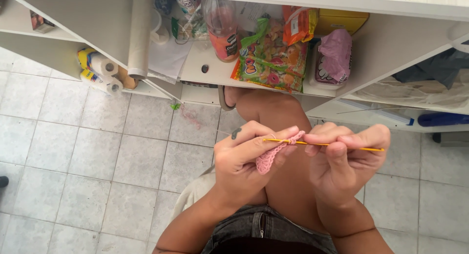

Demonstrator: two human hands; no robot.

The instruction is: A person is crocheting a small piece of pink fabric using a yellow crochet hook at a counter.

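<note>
My left hand (244,158) pinches a small pink crocheted piece (269,157), which hangs below its fingers. A thin pink yarn strand (193,118) trails from it toward the floor at the left. My right hand (344,156) grips a thin yellow crochet hook (337,145), held level, with its tip pushed into the pink stitches at my left fingertips. Both hands hover above my bare knee (281,112).
White shelves (215,70) ahead hold a colourful sweets bag (268,56), a pink packet (334,56), an orange packet (299,24), a bottle (222,24) and a paper roll (139,34). Tissue rolls (100,70) lie at lower left. Grey tiled floor (97,151) spreads below.
</note>
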